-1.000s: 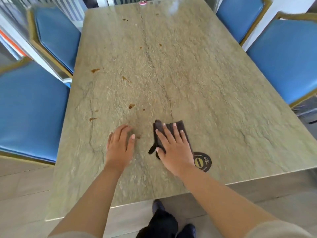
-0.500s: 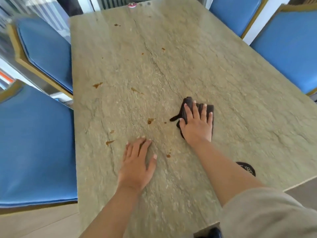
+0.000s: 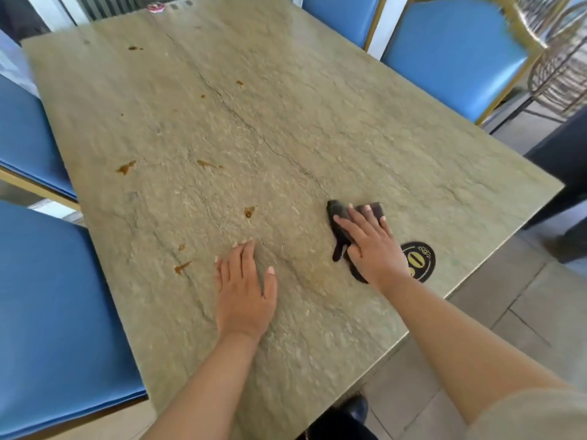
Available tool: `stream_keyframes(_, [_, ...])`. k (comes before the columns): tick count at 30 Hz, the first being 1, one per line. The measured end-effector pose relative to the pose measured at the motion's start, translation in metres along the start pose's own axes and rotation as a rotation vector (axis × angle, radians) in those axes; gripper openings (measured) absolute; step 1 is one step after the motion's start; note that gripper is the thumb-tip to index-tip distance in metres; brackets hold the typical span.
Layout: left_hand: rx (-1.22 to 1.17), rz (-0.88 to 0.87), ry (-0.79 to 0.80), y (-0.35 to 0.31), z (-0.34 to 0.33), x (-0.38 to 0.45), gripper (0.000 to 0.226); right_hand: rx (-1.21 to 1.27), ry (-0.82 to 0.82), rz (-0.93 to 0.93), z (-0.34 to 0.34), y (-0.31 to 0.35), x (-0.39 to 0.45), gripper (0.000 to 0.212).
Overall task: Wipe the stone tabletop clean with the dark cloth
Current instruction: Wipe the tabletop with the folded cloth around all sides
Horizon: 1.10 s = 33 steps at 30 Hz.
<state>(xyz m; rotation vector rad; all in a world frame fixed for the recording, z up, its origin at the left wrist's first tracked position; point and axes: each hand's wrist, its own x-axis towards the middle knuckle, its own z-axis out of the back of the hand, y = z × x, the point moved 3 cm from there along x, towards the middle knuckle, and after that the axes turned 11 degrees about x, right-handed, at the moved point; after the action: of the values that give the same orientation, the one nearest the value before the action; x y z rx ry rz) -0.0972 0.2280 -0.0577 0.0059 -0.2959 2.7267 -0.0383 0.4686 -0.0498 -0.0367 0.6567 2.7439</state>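
Observation:
The greenish stone tabletop (image 3: 286, 128) fills the head view, with several brown stains (image 3: 126, 167) on its left half. My right hand (image 3: 370, 246) lies flat on the dark cloth (image 3: 340, 212), pressing it onto the stone near the table's right edge. The cloth's far end and a dangling corner stick out from under my fingers. My left hand (image 3: 244, 290) rests flat on the bare stone to the left of the cloth, fingers apart, holding nothing. A stain (image 3: 182, 267) lies just left of that hand.
A round black sticker (image 3: 418, 262) sits on the tabletop beside my right wrist. Blue padded chairs (image 3: 57, 306) stand along the left side, and others (image 3: 454, 49) at the far right. A small pink object (image 3: 155, 7) lies at the far edge.
My right hand has slid the cloth back toward the near right edge, beside the black sticker. My left hand stays flat on the stone. The camera view has shifted.

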Motion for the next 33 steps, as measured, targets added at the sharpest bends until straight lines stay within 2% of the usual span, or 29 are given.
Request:
stream_keyframes(2, [0.002, -0.007, -0.023, 0.0, 0.0, 0.0, 0.065, -0.004, -0.118, -0.193, -0.005, 0.017, 0.011, 0.059])
stream_keyframes(3, [-0.004, -0.012, -0.037, 0.0, 0.0, 0.0, 0.064, -0.003, -0.135, -0.203, -0.011, 0.032, 0.012, 0.059])
stream_keyframes(7, [-0.057, -0.004, -0.059, 0.002, -0.001, 0.001, 0.063, -0.001, -0.043, 0.088, -0.045, 0.083, -0.027, 0.058])
stream_keyframes(9, [-0.066, -0.004, -0.076, 0.003, 0.0, 0.003, 0.063, 0.064, 0.014, 0.238, -0.052, 0.086, -0.054, 0.057])
stream_keyframes(11, [-0.074, -0.014, -0.077, 0.004, -0.001, 0.003, 0.062, 0.231, 0.089, 0.296, -0.046, 0.079, -0.069, 0.053])
stream_keyframes(13, [-0.131, -0.024, -0.053, 0.006, -0.002, 0.003, 0.061, 0.583, 0.098, 0.15, -0.027, 0.065, -0.073, 0.055])
stream_keyframes(15, [-0.208, 0.009, -0.009, 0.009, -0.002, 0.004, 0.056, 0.774, -0.028, -0.09, -0.006, 0.043, -0.073, 0.061])
stream_keyframes(17, [-0.193, 0.041, -0.016, 0.005, 0.002, 0.003, 0.046, 0.693, -0.144, -0.212, 0.011, 0.02, -0.071, 0.058])
stream_keyframes(20, [-0.18, -0.023, -0.07, -0.032, 0.011, -0.018, 0.045, 0.554, -0.169, -0.176, 0.013, -0.005, -0.064, 0.055])
stream_keyframes(23, [0.058, -0.21, 0.028, -0.083, -0.004, -0.054, 0.077, 0.429, -0.209, -0.118, 0.002, -0.015, -0.066, 0.055])
stream_keyframes(26, [0.239, -0.202, 0.074, -0.098, -0.021, -0.041, 0.098, 0.357, -0.26, -0.075, -0.002, -0.017, -0.067, 0.054])
stream_keyframes(29, [0.303, -0.272, 0.098, -0.104, -0.029, 0.017, 0.093, 0.371, -0.262, -0.067, -0.004, -0.02, -0.065, 0.052])
stream_keyframes(33, [0.366, -0.299, 0.212, -0.12, -0.034, 0.075, 0.073, 0.397, -0.277, -0.076, -0.007, -0.024, -0.063, 0.056])
